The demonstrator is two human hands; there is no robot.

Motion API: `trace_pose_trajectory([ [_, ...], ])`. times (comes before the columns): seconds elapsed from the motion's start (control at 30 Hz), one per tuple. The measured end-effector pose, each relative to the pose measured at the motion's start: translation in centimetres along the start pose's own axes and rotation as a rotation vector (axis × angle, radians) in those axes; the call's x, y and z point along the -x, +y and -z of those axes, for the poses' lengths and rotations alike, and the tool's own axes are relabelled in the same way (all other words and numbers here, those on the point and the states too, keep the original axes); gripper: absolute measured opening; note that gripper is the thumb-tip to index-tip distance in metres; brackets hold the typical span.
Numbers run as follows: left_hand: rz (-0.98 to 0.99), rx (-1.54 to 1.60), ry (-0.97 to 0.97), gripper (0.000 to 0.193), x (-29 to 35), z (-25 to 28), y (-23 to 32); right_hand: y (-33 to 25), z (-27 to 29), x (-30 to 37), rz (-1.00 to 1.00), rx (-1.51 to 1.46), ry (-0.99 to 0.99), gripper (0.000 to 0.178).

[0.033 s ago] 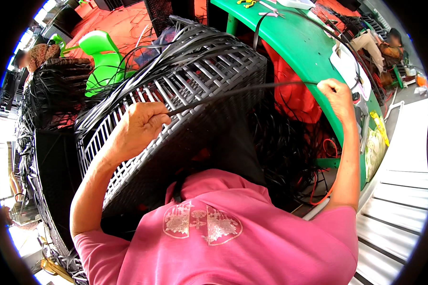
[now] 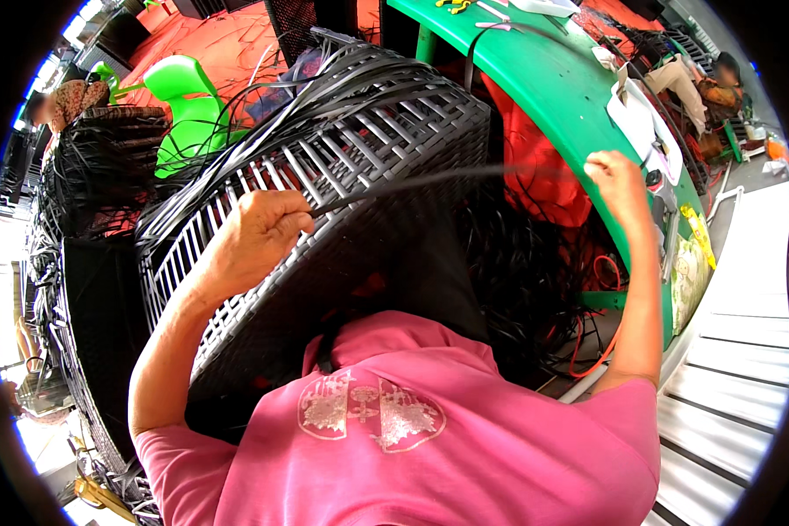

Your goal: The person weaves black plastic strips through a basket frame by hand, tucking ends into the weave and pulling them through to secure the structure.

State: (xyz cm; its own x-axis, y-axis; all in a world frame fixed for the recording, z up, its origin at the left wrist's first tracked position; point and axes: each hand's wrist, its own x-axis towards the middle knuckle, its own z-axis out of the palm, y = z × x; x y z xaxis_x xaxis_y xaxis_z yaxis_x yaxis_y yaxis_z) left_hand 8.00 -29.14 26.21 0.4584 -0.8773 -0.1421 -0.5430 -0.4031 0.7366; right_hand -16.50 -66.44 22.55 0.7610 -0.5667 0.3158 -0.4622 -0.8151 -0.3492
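Left hand [image 2: 267,232] curled tight on black strip [image 2: 373,192], right hand [image 2: 622,188] bent-fingered, hold unclear, woven frame [image 2: 454,121], green table [image 2: 539,92], red floor [image 2: 223,44] beyond

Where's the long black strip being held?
Head view, centre: long black strip runs from the left hand toward the right hand, partly in front of the dark woven frame.

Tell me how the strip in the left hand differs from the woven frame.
The strip is one thin length; the frame is bulky, with many crossing bands. The strip bows from the left hand toward the right hand; the frame sits tilted. The strip is partly blurred, the frame mostly crisp. Both are dark.
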Motion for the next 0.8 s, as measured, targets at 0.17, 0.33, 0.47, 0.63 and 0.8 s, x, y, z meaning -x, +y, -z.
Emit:
trace_pose_trajectory([
  [0.17,-0.190,-0.103,0.071,0.011,-1.7,-4.0,1.1,-14.4,-2.0,1.7,0.535,-0.136,0.088,0.018],
  [0.33,-0.380,-0.057,0.019,0.009,-3.1,-5.6,3.9,-16.5,-3.5,3.1,0.440,-0.519,-0.457,0.023],
  [0.47,-0.164,0.142,-0.169,0.014,-2.3,-3.7,2.7,-14.0,-2.2,1.9,0.507,-0.561,-0.432,0.012],
  [0.63,-0.130,0.191,-0.233,0.018,-2.3,-3.7,0.9,-13.2,-3.2,2.6,0.502,-0.552,-0.558,0.011],
  [0.8,-0.035,0.477,-0.043,0.032,-5.8,-3.8,1.2,-13.1,-0.6,1.8,0.165,-1.099,-0.889,0.023],
])
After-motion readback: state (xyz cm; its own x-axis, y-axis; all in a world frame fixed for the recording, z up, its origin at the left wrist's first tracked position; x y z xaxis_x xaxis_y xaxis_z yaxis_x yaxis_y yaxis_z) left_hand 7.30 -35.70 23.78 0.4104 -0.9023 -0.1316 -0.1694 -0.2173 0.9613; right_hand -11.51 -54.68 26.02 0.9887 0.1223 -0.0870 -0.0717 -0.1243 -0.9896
